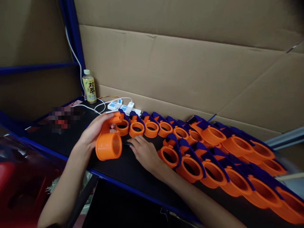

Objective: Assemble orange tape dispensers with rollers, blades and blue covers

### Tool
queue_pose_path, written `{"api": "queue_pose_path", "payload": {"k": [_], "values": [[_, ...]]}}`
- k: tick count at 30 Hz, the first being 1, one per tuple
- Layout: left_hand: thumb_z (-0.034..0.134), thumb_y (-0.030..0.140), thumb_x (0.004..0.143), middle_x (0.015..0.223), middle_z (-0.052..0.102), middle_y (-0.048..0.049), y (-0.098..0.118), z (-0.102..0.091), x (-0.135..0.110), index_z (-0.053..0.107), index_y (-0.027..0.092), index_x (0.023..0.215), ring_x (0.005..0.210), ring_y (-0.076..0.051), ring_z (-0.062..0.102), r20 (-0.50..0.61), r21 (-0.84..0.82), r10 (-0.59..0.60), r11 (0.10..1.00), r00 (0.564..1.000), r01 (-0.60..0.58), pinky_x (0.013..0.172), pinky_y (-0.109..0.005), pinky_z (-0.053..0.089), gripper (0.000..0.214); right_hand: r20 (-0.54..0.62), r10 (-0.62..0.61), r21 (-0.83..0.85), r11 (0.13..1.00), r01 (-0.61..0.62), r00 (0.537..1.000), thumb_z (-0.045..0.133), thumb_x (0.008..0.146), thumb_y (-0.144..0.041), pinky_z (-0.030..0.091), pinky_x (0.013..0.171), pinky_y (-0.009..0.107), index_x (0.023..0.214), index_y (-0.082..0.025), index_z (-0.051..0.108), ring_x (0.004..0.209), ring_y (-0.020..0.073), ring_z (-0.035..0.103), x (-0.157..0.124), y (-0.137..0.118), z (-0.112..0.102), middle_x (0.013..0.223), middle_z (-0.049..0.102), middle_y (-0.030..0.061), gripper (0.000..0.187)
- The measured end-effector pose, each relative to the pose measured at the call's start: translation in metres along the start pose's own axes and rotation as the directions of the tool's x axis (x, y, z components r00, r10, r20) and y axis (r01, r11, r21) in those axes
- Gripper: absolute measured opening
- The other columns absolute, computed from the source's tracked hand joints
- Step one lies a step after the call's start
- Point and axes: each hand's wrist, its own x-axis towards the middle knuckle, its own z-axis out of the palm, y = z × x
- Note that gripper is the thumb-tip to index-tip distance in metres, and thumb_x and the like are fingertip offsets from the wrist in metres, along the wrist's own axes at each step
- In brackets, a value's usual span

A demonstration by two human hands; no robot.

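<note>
My left hand (95,128) is closed around an orange plastic part (108,146) and holds it up over the black tabletop. The part has a wide round ring at its lower end and a ribbed grip. Low over the table, my right hand (144,151) has its fingers closed at a slim dark object (128,143), whose kind I cannot make out. Just behind both hands stands a row of orange-and-dark-blue pieces with round rings, among them a nearby blue-and-orange piece (136,128).
Two rows of the same pieces run right, the front one starting at a ringed piece (169,155). A power strip (123,107) with white cables and a yellow-labelled bottle (89,87) stand at the back left. Cardboard (178,72) walls the rear. A red object (14,193) lies below left.
</note>
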Motion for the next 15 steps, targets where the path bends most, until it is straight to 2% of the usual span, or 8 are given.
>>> {"api": "queue_pose_path", "payload": {"k": [2,4,6,10,15], "values": [[0.074,0.022,0.084,0.070,0.061,-0.0003,-0.002,-0.001,0.000,0.068,0.013,0.107,0.054,-0.010,0.057,0.004,0.010,-0.012,1.000,1.000,0.011,0.053,-0.022,0.053,0.025,-0.134,0.007,0.155,0.988,0.014,0.991,0.056,0.100,-0.019,0.056,0.091,0.038,0.119,-0.022,0.068,0.108,0.0216,0.067,0.003,0.007,-0.013,0.117,0.071,0.0075,0.023],[0.075,0.024,0.084,0.068,0.059,0.0010,-0.005,0.000,-0.001,0.066,0.015,0.101,0.054,-0.011,0.058,-0.002,0.072,0.004,0.997,1.000,-0.004,0.053,-0.023,0.053,0.021,-0.282,0.036,0.312,0.948,0.056,0.959,0.061,0.098,-0.022,0.057,0.082,0.033,0.116,-0.023,0.069,0.097,0.0182,0.068,0.005,0.013,-0.031,0.113,0.070,0.0060,0.020],[0.077,0.025,0.082,0.072,0.061,0.0007,-0.011,0.005,-0.002,0.064,0.016,0.097,0.056,-0.013,0.061,0.003,0.148,0.050,0.988,0.999,-0.050,0.055,-0.024,0.054,0.021,-0.389,0.031,0.390,0.911,0.134,0.921,0.064,0.096,-0.023,0.056,0.074,0.030,0.115,-0.025,0.071,0.092,0.0166,0.067,0.008,0.016,-0.051,0.111,0.070,0.0055,0.020],[0.078,0.024,0.082,0.088,0.065,-0.0013,-0.025,0.022,-0.010,0.063,0.018,0.106,0.065,-0.013,0.062,0.110,0.187,0.094,0.976,0.990,-0.113,0.066,-0.030,0.058,0.030,-0.473,-0.100,0.329,0.902,0.280,0.876,0.063,0.097,-0.021,0.055,0.085,0.035,0.118,-0.028,0.073,0.103,0.0181,0.065,0.015,0.013,-0.079,0.114,0.068,0.0060,0.024],[0.073,0.017,0.084,0.109,0.068,-0.0059,-0.031,0.032,-0.012,0.060,0.020,0.123,0.070,-0.013,0.062,0.111,0.119,0.106,0.986,0.988,-0.119,0.068,-0.031,0.058,0.041,-0.493,-0.108,0.268,0.925,0.268,0.863,0.060,0.099,-0.019,0.055,0.086,0.036,0.122,-0.027,0.072,0.103,0.0184,0.065,0.022,0.005,-0.081,0.112,0.067,0.0063,0.028]]}}
